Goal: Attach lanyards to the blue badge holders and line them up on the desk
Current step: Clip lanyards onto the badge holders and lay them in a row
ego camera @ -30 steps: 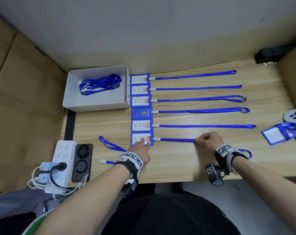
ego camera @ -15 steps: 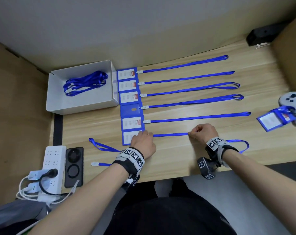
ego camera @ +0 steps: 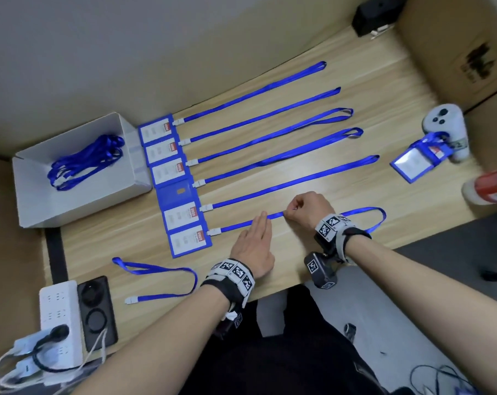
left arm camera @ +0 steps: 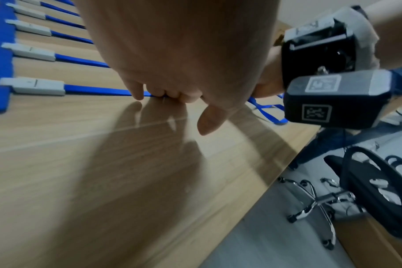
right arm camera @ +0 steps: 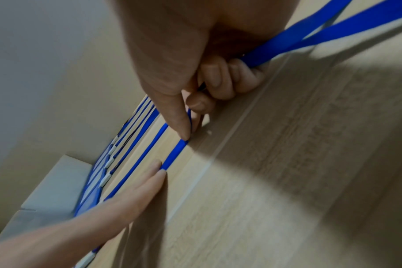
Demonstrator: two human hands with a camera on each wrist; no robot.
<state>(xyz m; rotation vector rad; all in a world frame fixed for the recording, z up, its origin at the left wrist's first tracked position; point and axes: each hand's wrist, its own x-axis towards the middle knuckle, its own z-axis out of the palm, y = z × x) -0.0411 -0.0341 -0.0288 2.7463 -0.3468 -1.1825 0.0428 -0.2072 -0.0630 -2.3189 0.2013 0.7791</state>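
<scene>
Several blue badge holders (ego camera: 181, 217) lie in a column on the wooden desk (ego camera: 144, 240), each with a blue lanyard stretched out to the right. The nearest holder (ego camera: 190, 240) has its lanyard (ego camera: 235, 227) (left arm camera: 96, 90) (right arm camera: 173, 155) running under both hands. My left hand (ego camera: 254, 240) lies flat, straight fingers (right arm camera: 149, 178) pressing that strap to the desk. My right hand (ego camera: 308, 209) pinches the strap just right of them, thumb and forefinger (right arm camera: 179, 125) closed on it. The strap's loop end (ego camera: 375, 216) trails behind the right wrist.
A white box (ego camera: 36, 201) with spare lanyards (ego camera: 84, 161) sits at the left. A loose lanyard (ego camera: 161, 280) lies near the front edge. A power strip (ego camera: 60, 323) and black phone (ego camera: 97, 312) are front left. Another badge holder (ego camera: 415, 161), white controller (ego camera: 446, 124) and cardboard box (ego camera: 464, 47) are right.
My left hand has left the nearest badge holder and slid right along its lanyard, now lying flat on the strap. The right hand still pinches the strap. The head view has tilted.
</scene>
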